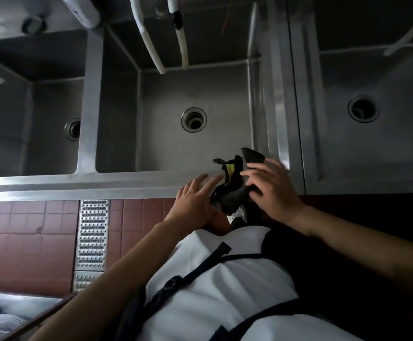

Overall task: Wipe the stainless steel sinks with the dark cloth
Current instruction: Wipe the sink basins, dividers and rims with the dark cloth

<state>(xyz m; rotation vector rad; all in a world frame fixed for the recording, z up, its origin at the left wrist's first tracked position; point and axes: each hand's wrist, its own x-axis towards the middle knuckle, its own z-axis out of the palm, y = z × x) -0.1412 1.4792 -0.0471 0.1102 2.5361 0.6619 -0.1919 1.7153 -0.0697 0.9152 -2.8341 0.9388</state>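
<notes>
You're still getting the cloth (pixel 232 185) sorted, no wiping yet. Your right hand (pixel 269 187) has its fingers curled round it over the sink's front rim (pixel 126 182); your left hand (pixel 195 198) sits flat-fingered just beside it, touching its edge. Next, bunch it and reach forward, down into the middle sink (pixel 171 148).

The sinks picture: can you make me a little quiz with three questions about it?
1. True or false: the dark cloth lies at the bottom of the middle sink.
2. Which hand grips the cloth? A) left hand B) right hand
3. Fill in: white ____ hang over the middle sink.

Key: 1 false, it is held over the front rim. 2 B. 3 hoses.
</notes>
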